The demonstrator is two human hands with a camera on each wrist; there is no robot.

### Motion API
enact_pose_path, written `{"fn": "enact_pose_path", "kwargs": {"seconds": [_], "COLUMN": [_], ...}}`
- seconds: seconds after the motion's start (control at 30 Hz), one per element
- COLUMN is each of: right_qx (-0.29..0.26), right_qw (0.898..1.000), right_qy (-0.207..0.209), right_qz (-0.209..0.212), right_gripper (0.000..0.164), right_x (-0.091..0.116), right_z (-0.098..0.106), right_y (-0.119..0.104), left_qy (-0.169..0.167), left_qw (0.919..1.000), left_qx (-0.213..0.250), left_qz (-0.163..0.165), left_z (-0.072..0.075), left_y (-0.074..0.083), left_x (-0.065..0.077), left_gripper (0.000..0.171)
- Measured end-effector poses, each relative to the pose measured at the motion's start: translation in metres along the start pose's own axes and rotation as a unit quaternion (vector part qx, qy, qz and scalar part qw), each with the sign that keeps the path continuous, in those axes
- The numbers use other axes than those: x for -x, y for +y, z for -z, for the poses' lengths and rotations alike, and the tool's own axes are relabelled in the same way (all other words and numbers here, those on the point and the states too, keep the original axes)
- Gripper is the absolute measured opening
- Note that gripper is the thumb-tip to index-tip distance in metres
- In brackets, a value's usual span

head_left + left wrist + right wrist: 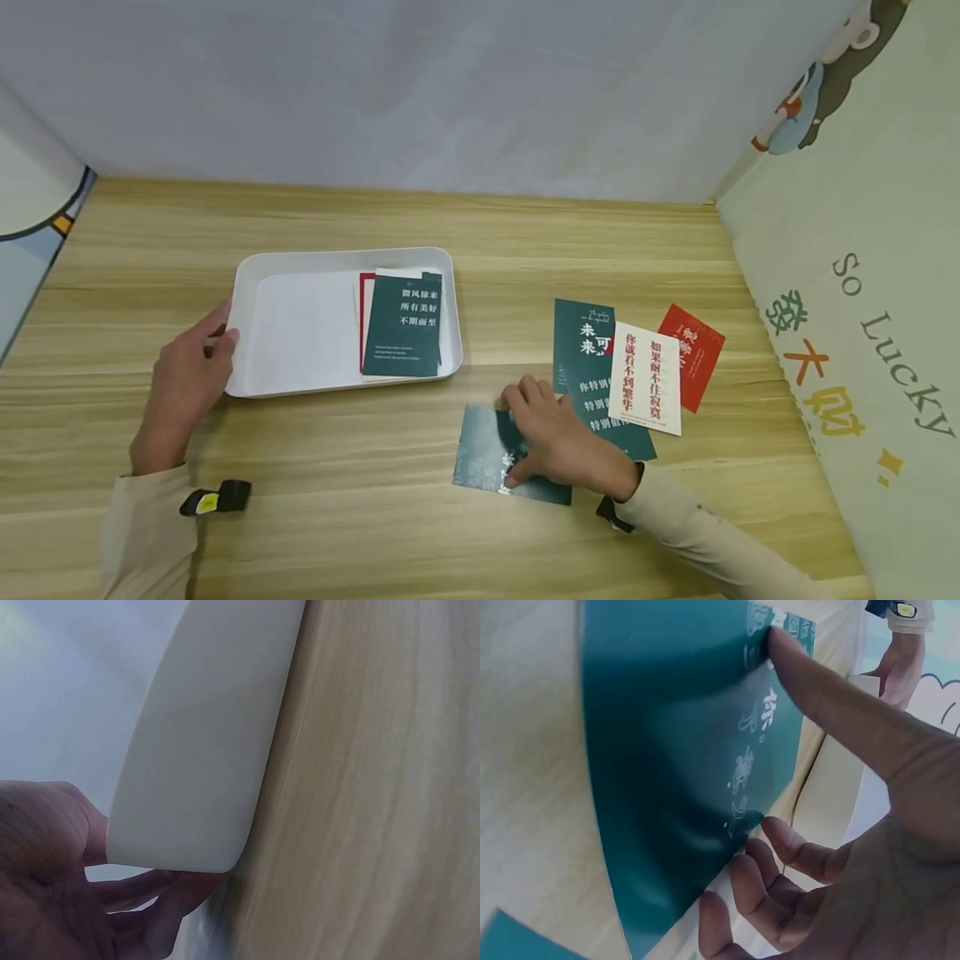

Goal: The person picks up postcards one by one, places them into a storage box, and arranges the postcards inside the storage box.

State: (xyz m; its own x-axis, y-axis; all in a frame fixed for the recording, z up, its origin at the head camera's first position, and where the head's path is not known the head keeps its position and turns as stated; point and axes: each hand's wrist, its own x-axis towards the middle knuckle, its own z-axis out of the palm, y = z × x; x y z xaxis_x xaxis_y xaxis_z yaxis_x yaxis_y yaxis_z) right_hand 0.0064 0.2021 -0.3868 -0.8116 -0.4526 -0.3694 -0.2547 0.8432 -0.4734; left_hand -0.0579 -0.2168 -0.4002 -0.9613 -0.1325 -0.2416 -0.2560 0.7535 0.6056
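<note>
Beige-sleeved right hand (551, 437): grasping loose green card (480, 442), thumb on its face, fingers curled at far edge.
Card spot: on wood-grain table (337, 500), nearer than and right of white tray (307, 333).
Left hand (187, 367): gripping tray's left end.
Tray contents: card stack (401, 333) at right end, green one (408, 358) on top.
Right pile: white card (647, 379) overlapping tall green card (573, 333) and red card (699, 362).
Right wall (795, 217): printed lettering (876, 325), "So Lucky".

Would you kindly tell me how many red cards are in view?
2 that show: one red card outside the tray, partly under the white card, and another red one inside, its edge showing left of the green card. More may be hidden under overlapping cards.
</note>
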Motion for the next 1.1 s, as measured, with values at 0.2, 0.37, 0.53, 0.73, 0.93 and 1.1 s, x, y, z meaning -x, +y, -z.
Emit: {"fn": "enact_pose_path", "kwargs": {"seconds": [0.2,0.37,0.53,0.73,0.93,1.1], "right_qx": [-0.006,-0.059,-0.129,-0.187,-0.242,-0.274], "right_qw": [1.0,0.998,0.99,0.978,0.959,0.944], "right_qy": [-0.013,-0.035,-0.055,-0.087,-0.123,-0.147], "right_qz": [0.013,0.01,0.0,0.025,0.078,0.112], "right_gripper": [0.081,0.068,0.057,0.041,0.032,0.031], "right_x": [-0.001,-0.004,-0.005,-0.01,-0.014,-0.014], "right_z": [-0.001,0.004,0.013,0.021,0.03,0.036], "right_y": [0.003,0.007,0.013,0.034,0.053,0.057], "left_qy": [-0.002,-0.001,0.0,-0.003,0.0,0.0], "left_qw": [1.0,1.0,1.0,1.0,0.9999,0.9999], "left_qx": [-0.001,-0.005,-0.004,-0.006,-0.011,-0.013], "left_qz": [0.005,0.002,-0.003,-0.002,0.002,-0.001], "left_z": [0.001,0.001,0.0,0.0,0.0,0.0], "left_y": [-0.001,-0.001,0.0,0.001,0.001,0.001], "left_x": [0.0,0.001,0.001,0.0,-0.001,-0.001], "left_gripper": [0.056,0.056,0.056,0.056,0.056,0.056]}}
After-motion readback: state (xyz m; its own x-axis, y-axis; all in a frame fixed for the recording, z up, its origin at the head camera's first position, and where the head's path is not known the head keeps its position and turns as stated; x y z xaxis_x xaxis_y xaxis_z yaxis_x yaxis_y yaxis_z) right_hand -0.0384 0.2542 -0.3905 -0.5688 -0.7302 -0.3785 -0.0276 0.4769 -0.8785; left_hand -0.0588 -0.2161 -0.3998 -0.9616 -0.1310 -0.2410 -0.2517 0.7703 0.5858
